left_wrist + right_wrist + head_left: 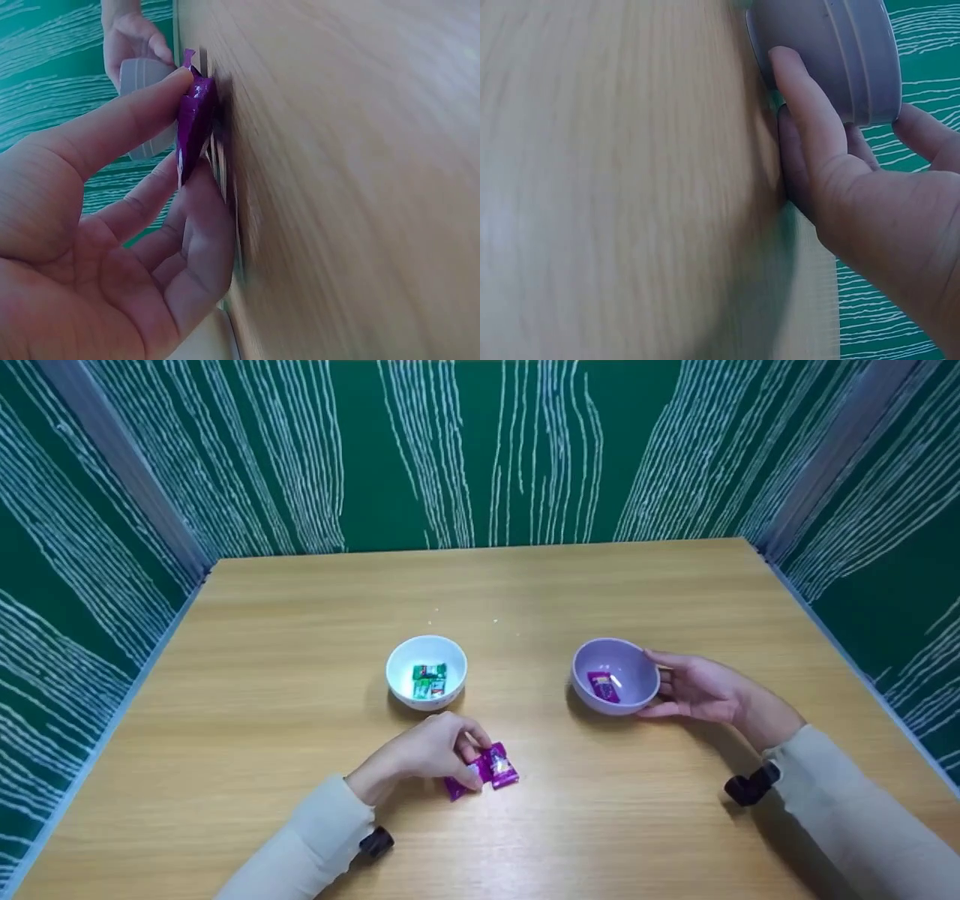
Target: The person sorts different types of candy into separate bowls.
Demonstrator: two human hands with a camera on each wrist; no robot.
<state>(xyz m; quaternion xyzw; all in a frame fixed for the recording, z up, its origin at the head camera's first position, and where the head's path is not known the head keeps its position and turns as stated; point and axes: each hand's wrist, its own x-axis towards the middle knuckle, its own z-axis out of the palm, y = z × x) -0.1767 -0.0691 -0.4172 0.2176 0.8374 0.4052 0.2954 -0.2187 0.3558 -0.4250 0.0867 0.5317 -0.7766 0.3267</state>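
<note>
My left hand point(439, 746) is low over the table, thumb and fingertips pinching a purple-wrapped candy point(196, 120). Other purple candies point(502, 766) lie around those fingers, partly covered by them. On the right stands a purple bowl point(637, 679) with one purple candy point(603, 687) inside. My right hand point(701, 688) holds this bowl by its right side; in the right wrist view, fingers reach along its grey-looking outer wall point(829, 60). Just beyond my left hand is a white bowl point(426, 706) containing several green-wrapped candies point(429, 681).
The wooden table point(300, 645) ends at green walls point(510, 457) with white streaks at the back and both sides. A few tiny white specks point(495, 621) dot the tabletop beyond the bowls. Dark devices point(376, 842) sit at both sleeve cuffs.
</note>
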